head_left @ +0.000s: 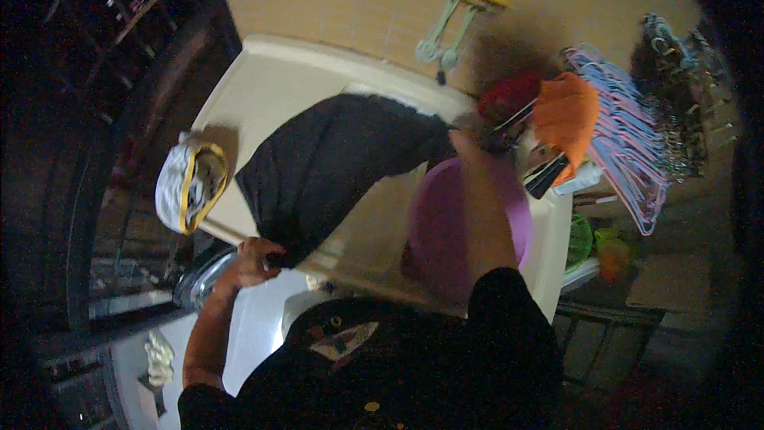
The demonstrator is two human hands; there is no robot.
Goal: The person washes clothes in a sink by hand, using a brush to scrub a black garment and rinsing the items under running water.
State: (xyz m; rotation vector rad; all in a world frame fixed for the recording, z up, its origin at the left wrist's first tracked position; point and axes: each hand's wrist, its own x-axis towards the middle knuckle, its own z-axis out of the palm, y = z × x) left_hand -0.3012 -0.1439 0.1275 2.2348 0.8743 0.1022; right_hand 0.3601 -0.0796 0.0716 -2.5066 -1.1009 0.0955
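A dark garment or cloth (349, 155) stretches in a wide band above a cream laundry sink (239, 86). My left hand (256, 260) grips its lower left end at the sink's near edge. At the far right end is my right hand (462, 128), blurred and partly lost in shadow; the cloth runs up to its fingers and looks held there. Under my right forearm a purple plastic basin (433, 221) stands in the sink, partly covered by the arm.
A white fabric container with yellow trim (191, 188) sits on the sink's left rim. Brushes (444, 30) hang on the tiled wall. To the right are an orange cloth (564, 110), a red object (510, 95), many pink and blue hangers (627, 137) and a green basket (579, 239).
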